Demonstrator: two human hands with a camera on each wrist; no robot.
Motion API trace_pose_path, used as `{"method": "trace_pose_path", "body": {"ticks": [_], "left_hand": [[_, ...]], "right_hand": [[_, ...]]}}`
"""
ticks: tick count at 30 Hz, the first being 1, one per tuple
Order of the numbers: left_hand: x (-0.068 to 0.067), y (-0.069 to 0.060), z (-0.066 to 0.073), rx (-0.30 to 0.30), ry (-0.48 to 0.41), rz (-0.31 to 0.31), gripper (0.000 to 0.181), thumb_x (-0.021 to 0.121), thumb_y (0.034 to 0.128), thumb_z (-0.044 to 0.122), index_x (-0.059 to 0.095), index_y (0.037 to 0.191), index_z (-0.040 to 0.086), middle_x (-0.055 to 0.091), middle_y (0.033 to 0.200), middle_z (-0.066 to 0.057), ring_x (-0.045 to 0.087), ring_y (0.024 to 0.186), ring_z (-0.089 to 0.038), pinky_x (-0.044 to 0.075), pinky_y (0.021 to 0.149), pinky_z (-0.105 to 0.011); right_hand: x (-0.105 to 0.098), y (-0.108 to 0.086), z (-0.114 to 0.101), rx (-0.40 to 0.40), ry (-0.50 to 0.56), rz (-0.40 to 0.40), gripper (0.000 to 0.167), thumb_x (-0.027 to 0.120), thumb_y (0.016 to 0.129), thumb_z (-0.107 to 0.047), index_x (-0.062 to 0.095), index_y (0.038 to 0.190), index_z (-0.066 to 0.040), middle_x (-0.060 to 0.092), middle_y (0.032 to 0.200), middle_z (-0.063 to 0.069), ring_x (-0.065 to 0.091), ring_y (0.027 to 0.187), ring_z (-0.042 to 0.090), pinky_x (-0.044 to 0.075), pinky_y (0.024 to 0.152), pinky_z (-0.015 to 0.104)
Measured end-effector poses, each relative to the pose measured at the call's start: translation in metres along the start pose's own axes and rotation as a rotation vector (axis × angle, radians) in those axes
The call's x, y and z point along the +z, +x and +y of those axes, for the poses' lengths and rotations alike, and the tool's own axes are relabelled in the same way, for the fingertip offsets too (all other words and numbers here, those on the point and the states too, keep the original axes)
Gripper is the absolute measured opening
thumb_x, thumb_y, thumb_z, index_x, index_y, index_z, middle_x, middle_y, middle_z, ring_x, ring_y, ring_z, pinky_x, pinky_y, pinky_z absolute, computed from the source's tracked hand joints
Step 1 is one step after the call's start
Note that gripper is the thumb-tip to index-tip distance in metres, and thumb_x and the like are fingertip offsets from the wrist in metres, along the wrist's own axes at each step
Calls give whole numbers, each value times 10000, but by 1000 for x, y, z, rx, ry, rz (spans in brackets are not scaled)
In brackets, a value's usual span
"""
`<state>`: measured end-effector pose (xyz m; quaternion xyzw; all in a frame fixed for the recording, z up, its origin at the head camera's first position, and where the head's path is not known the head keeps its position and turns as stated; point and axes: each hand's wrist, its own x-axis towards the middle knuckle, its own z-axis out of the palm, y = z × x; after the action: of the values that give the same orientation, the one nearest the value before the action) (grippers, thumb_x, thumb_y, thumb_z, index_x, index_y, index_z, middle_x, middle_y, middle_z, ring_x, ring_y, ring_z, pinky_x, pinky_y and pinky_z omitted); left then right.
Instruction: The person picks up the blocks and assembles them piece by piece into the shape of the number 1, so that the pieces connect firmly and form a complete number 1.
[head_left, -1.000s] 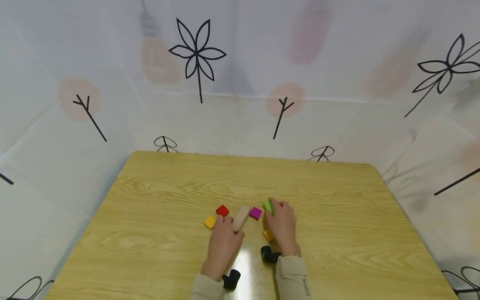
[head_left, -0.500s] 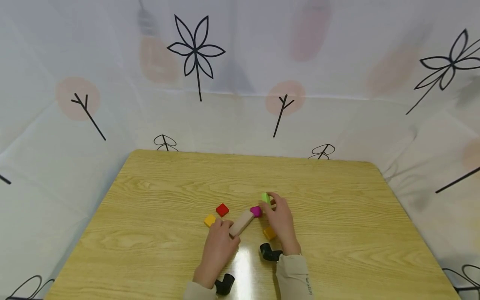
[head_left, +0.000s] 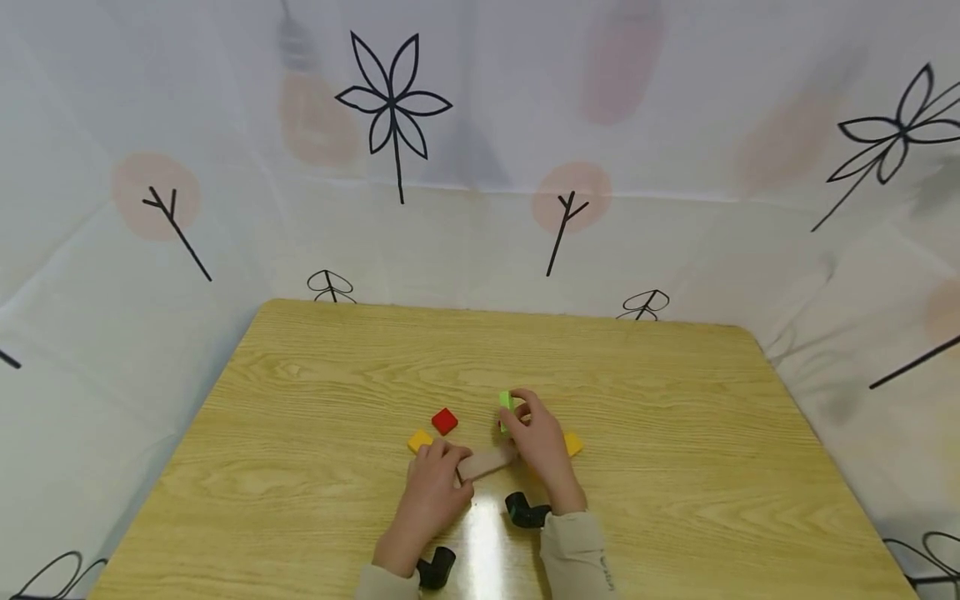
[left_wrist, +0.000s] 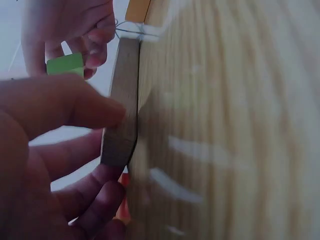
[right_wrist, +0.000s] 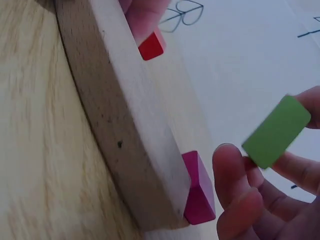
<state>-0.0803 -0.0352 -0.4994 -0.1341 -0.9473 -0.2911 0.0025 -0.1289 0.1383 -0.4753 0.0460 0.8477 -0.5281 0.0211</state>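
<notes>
Resting on the table, a pale wooden plank (head_left: 486, 462) is pinched at its left end by my left hand (head_left: 432, 493); in the left wrist view the thumb lies on the plank (left_wrist: 125, 85). My right hand (head_left: 542, 443) holds a green block (head_left: 506, 401) above the table, beyond the plank's right end. The right wrist view shows the green block (right_wrist: 277, 131) between the fingers and a magenta block (right_wrist: 200, 190) beside the plank's end. That magenta block is mostly hidden behind my right hand in the head view.
A red block (head_left: 445, 421) lies beyond my left hand, with a yellow block (head_left: 420, 441) close to the fingers. Another yellow block (head_left: 573, 442) is right of my right hand. The wooden table (head_left: 300, 400) meets a patterned white cloth (head_left: 465, 250) at the back.
The plank has turned flatter across the table, its right end nearer me. My right hand has lifted the green block and carried it left. The left hand has shifted slightly left and toward me.
</notes>
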Motion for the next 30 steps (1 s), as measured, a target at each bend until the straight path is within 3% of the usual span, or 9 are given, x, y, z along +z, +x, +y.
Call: {"method": "trace_pose_path", "body": {"ticks": [5, 15, 25, 30], "left_hand": [[0, -2, -5, 41, -27, -37, 307, 652, 717, 210, 595, 1018, 207, 449, 991, 41, 339, 852, -178, 260, 680, -344], [0, -7, -11, 42, -126, -69, 290, 689, 754, 300, 606, 1019, 217, 451, 993, 57, 355, 897, -168, 259, 721, -394], [0, -14, -19, 87, -125, -78, 300, 687, 751, 321, 625, 1034, 242, 476, 975, 84, 380, 987, -181, 276, 769, -428], [0, -15, -20, 105, -131, -86, 295, 682, 755, 329, 621, 1028, 235, 475, 984, 86, 377, 983, -178, 274, 771, -435]], "right_hand": [[8, -6, -3, -28, -89, -44, 469, 537, 843, -473, 463, 1217, -198, 523, 820, 9, 536, 580, 183, 417, 516, 308], [22, -16, -2, -114, -278, -47, 428, 566, 851, -390, 476, 1203, -163, 470, 746, -31, 422, 563, 121, 355, 499, 265], [26, -28, -7, -122, -380, -102, 466, 574, 836, -409, 478, 1196, -128, 494, 752, -41, 450, 607, 123, 376, 531, 279], [29, -33, -6, -130, -439, -93, 469, 589, 824, -416, 490, 1171, -116, 508, 735, -55, 453, 595, 104, 377, 529, 273]]}}
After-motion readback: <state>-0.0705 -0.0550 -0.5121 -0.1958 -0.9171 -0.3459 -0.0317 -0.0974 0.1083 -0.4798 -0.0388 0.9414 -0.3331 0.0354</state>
